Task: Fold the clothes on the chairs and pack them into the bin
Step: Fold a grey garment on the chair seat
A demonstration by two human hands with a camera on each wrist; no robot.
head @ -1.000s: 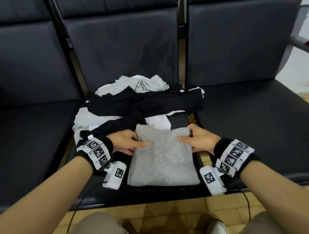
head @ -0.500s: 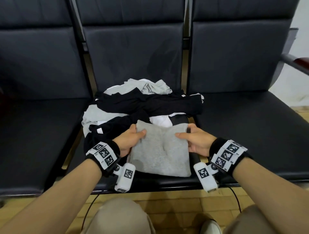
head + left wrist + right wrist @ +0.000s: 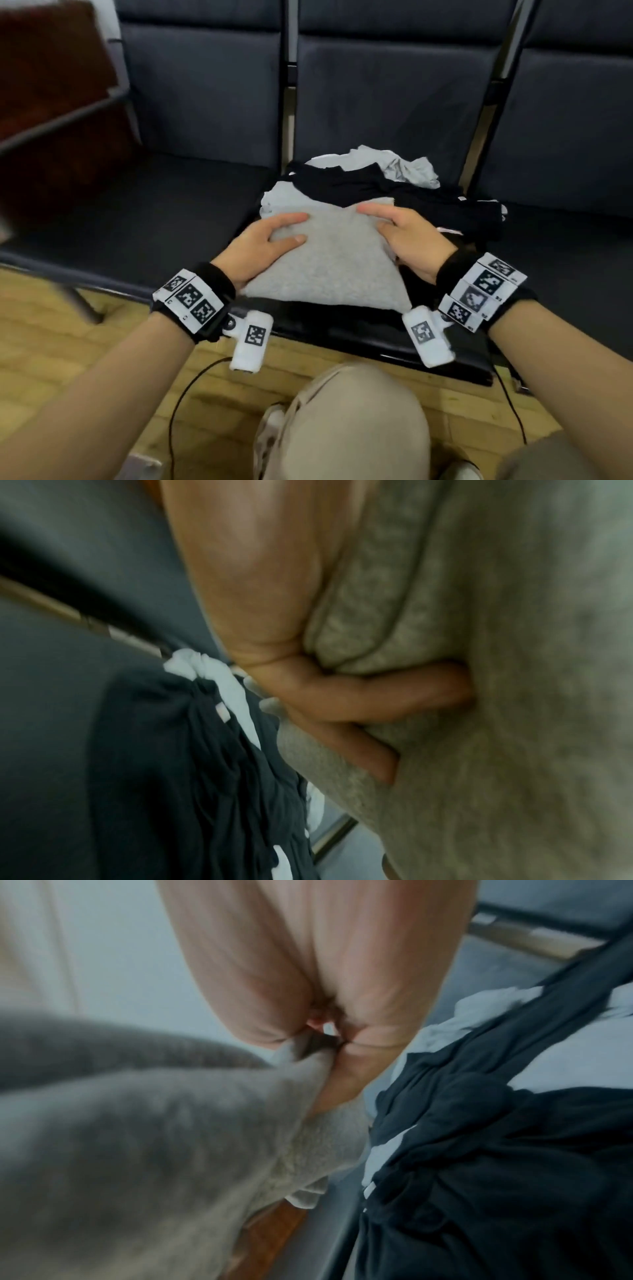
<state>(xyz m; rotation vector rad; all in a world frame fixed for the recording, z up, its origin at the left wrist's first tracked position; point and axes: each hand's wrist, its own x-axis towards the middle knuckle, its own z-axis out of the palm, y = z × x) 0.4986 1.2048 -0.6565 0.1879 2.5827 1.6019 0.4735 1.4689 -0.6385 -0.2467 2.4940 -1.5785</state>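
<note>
Now both hands (image 3: 260, 246) (image 3: 409, 240) grip folded grey garment (image 3: 329, 263) edges.

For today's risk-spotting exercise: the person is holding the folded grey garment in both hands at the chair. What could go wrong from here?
1. The folded grey garment is gripped only at its side edges by the left hand and right hand; its middle may sag and the fold could open.
2. The pile of unfolded clothes lies right behind it, so a loose black piece might get dragged along.
3. No bin is in view, so the carry may be awkward.

Waiting area: row of linked dark padded chairs (image 3: 387, 102), tan floor (image 3: 51, 342).
</note>
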